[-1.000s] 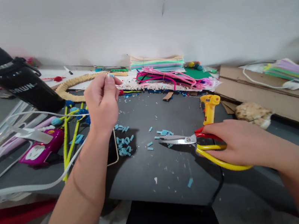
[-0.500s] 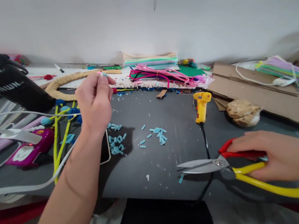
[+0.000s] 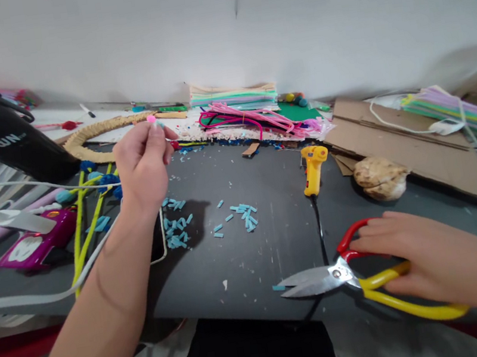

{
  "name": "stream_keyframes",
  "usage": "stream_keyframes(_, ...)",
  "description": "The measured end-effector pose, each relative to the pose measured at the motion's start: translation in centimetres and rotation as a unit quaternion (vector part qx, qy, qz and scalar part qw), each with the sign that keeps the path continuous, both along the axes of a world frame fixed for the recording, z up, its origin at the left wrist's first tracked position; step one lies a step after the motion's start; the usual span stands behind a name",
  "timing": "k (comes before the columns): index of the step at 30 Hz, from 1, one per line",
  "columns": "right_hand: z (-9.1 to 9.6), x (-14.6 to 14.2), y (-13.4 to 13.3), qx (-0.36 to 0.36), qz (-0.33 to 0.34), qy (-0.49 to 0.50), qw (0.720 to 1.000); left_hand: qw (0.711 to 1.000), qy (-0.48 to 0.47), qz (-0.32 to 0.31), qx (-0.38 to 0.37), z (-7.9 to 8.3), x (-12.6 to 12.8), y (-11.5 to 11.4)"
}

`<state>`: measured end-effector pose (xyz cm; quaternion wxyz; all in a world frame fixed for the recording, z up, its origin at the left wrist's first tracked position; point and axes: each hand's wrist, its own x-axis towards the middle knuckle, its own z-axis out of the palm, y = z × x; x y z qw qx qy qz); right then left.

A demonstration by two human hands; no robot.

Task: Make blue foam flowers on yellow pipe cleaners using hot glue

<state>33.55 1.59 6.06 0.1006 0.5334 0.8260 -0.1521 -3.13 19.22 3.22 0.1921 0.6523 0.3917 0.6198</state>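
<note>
My left hand (image 3: 142,163) is raised over the dark table (image 3: 250,249), its fingertips pinched on a small pink-tipped piece that I cannot name. Below it lie several short blue cut pieces (image 3: 178,227). My right hand (image 3: 415,262) rests on the red and yellow handles of a pair of scissors (image 3: 354,278), which lies at the table's near edge with its blades together, pointing left. A yellow glue gun (image 3: 312,168) lies between the two hands, its black cord running toward me.
A black bottle (image 3: 1,140) stands at the far left beside a pink object (image 3: 34,247), yellow stems and white cables. A woven ring (image 3: 96,134), stacked coloured sheets (image 3: 232,96) and pink pipe cleaners (image 3: 251,119) line the back. Cardboard (image 3: 409,145) and a tan lump (image 3: 379,177) lie at the right.
My right hand has drawn the scissors back from the middle of the table to its near right edge. The left hand keeps its pinch and has barely moved.
</note>
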Motion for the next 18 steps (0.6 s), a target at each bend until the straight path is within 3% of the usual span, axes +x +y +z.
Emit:
stream_keyframes(3,0.2,-0.2,0.0,-0.056,0.009,0.009,0.998,1.000,-0.007,-0.004,-0.008,-0.1,-0.1,0.1)
stream_keyframes(10,0.9,-0.9,0.2,-0.070,0.008,0.009,0.997,1.000,0.002,0.006,-0.013,-0.1,-0.1,0.1)
stream_keyframes(18,-0.7,-1.4,3.1,0.029,0.028,0.046,0.998,0.999,0.034,0.013,0.000,0.2,0.3,-0.4)
